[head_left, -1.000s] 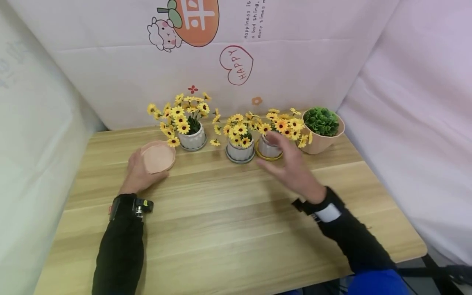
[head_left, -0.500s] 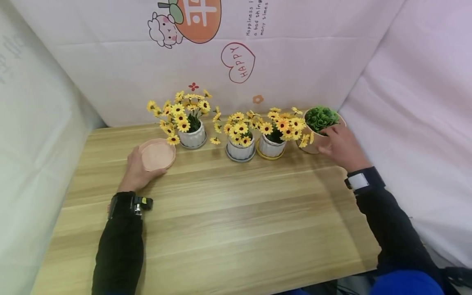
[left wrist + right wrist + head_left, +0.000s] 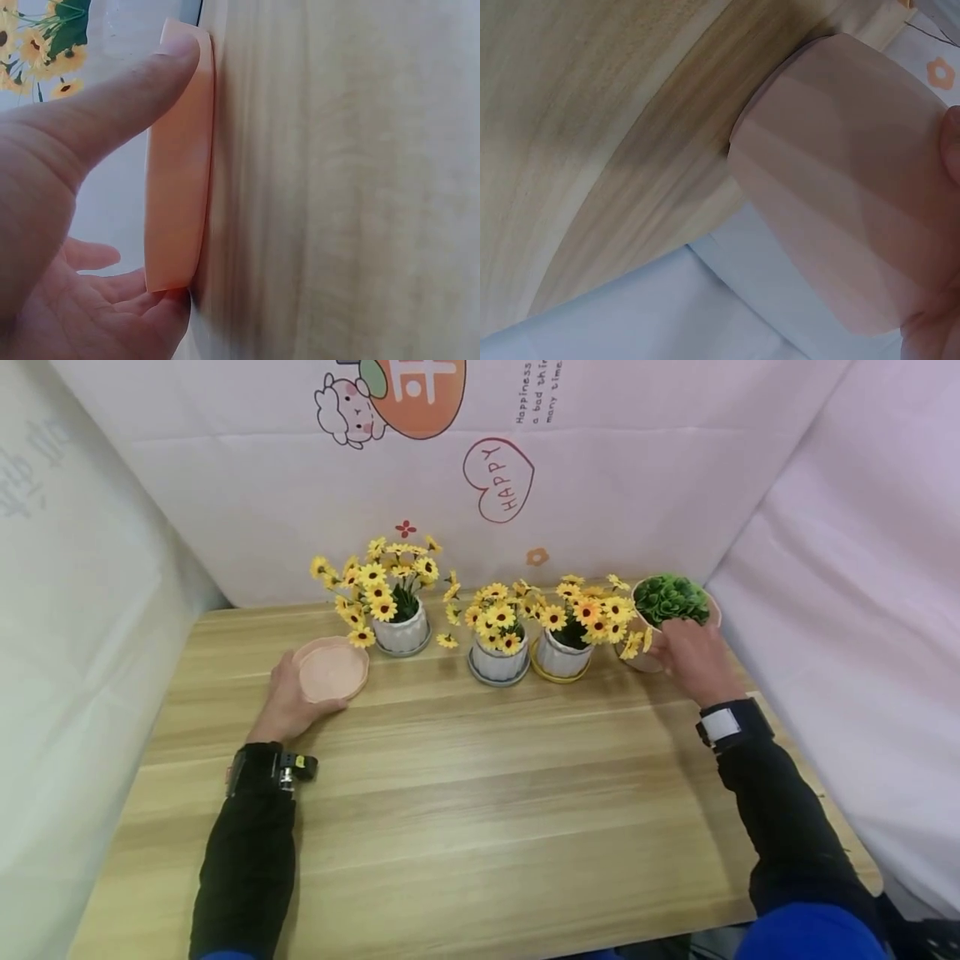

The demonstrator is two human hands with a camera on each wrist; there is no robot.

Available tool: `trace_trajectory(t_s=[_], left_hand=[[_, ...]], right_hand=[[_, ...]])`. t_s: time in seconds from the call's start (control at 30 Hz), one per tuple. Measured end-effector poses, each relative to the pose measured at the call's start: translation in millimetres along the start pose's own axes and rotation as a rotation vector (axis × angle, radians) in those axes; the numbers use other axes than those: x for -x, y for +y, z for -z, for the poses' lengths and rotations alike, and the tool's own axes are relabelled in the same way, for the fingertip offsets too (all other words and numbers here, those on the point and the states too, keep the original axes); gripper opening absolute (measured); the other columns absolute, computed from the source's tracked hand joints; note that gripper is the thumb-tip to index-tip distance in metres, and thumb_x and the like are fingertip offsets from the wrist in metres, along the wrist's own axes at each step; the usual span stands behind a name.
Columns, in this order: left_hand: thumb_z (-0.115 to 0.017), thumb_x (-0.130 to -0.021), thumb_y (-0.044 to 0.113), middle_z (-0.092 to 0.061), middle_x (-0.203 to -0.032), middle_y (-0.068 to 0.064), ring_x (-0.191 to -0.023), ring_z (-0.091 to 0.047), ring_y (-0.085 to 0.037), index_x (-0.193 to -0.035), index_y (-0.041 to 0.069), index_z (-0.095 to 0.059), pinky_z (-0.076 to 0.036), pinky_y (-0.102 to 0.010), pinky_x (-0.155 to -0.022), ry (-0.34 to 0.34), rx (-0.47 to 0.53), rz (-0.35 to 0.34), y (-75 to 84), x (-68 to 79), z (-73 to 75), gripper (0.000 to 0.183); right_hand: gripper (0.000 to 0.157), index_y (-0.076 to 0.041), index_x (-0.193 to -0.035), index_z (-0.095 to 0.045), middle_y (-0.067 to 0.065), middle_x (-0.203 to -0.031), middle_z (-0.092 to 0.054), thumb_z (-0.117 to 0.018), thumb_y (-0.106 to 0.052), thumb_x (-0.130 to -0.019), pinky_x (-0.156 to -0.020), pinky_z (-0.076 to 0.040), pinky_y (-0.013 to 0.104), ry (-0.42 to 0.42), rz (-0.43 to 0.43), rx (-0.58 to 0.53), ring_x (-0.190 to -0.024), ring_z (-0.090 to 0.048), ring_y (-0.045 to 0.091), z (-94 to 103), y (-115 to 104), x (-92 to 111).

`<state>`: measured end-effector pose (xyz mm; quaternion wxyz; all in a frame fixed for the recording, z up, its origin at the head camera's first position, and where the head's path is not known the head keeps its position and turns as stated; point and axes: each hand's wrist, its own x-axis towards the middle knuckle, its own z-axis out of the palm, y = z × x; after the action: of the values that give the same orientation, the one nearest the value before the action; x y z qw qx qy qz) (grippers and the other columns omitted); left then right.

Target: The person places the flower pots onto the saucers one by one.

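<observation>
At the left of the table, my left hand (image 3: 292,700) holds a shallow pink plant saucer (image 3: 333,670) between thumb and fingers. The left wrist view has the saucer's wall (image 3: 178,172) on edge, low against the wood, with the thumb at one end and fingers at the other. At the far right, my right hand (image 3: 696,658) grips a pink flowerpot (image 3: 840,172) near its rim. A bushy green plant (image 3: 670,598) fills the pot's top. Most of the pot's near side is behind the hand in the head view.
Three white pots of yellow daisies stand along the back: one pot (image 3: 401,633) beside the saucer, one pot (image 3: 498,662) in the middle on a grey saucer, one pot (image 3: 562,658) on a yellow saucer (image 3: 561,678). Printed white cloth (image 3: 600,485) hangs behind the wooden table (image 3: 480,810).
My right hand has gone right, from in front of the yellow-saucer pot to the pink flowerpot, and taken hold of it. My left hand stays on the saucer. The head view has shifted slightly.
</observation>
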<state>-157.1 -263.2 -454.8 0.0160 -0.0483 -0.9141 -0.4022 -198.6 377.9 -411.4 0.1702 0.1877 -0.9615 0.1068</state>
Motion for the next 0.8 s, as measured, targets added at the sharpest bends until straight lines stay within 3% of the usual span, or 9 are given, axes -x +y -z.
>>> trace_trajectory(t_s=[0.07, 0.2, 0.43, 0.63, 0.8], left_hand=[[-0.097, -0.074, 0.019, -0.034, -0.157, -0.035, -0.147, -0.029, -0.055, -0.161, -0.003, -0.028, -0.027, -0.073, -0.12, -0.005, -0.003, 0.002, 0.1, 0.4, -0.4, 0.113], [-0.097, -0.075, 0.023, -0.034, -0.157, -0.036, -0.147, -0.031, -0.054, -0.162, -0.004, -0.024, -0.028, -0.071, -0.121, -0.034, -0.011, 0.03, 1.9, 3.4, -1.0, 0.117], [-0.093, -0.081, 0.034, -0.01, -0.168, -0.04, -0.156, -0.017, -0.055, -0.164, -0.01, 0.005, -0.022, -0.071, -0.126, -0.141, -0.058, 0.136, 5.0, 12.1, 0.3, 0.136], [-0.094, -0.079, 0.033, -0.013, -0.167, -0.04, -0.154, -0.02, -0.055, -0.165, -0.009, -0.004, -0.022, -0.072, -0.125, -0.164, -0.064, 0.105, 8.0, 17.8, -2.9, 0.131], [-0.096, -0.077, 0.026, -0.026, -0.162, -0.038, -0.15, -0.027, -0.053, -0.164, -0.007, -0.017, -0.024, -0.071, -0.124, -0.166, -0.044, 0.006, 14.1, 24.0, -8.9, 0.122]], right_hand=[[0.024, -0.008, -0.08, -0.061, 0.015, -0.073, -0.066, -0.083, -0.006, -0.088, -0.125, -0.016, 0.078, 0.015, 0.01, 0.002, -0.073, -0.065, 0.041, -0.5, 0, -1], [0.023, -0.005, -0.081, -0.061, 0.018, -0.074, -0.068, -0.083, -0.007, -0.087, -0.122, -0.02, 0.08, 0.027, 0.005, 0.01, -0.075, -0.065, 0.043, -1.3, -1, -1], [0.023, -0.003, -0.08, -0.062, 0.019, -0.075, -0.068, -0.084, -0.007, -0.087, -0.121, -0.019, 0.082, 0.015, -0.009, 0.002, -0.076, -0.065, 0.044, -0.6, -3, -2], [0.024, -0.004, -0.079, -0.061, 0.019, -0.074, -0.068, -0.083, -0.007, -0.088, -0.121, -0.018, 0.082, 0.013, -0.018, -0.001, -0.078, -0.066, 0.045, 0.8, -4, -2], [0.026, -0.004, -0.079, -0.059, 0.02, -0.075, -0.067, -0.081, -0.008, -0.091, -0.109, -0.035, 0.078, 0.002, -0.034, -0.003, -0.08, -0.065, 0.045, 1.5, -5, -3]])
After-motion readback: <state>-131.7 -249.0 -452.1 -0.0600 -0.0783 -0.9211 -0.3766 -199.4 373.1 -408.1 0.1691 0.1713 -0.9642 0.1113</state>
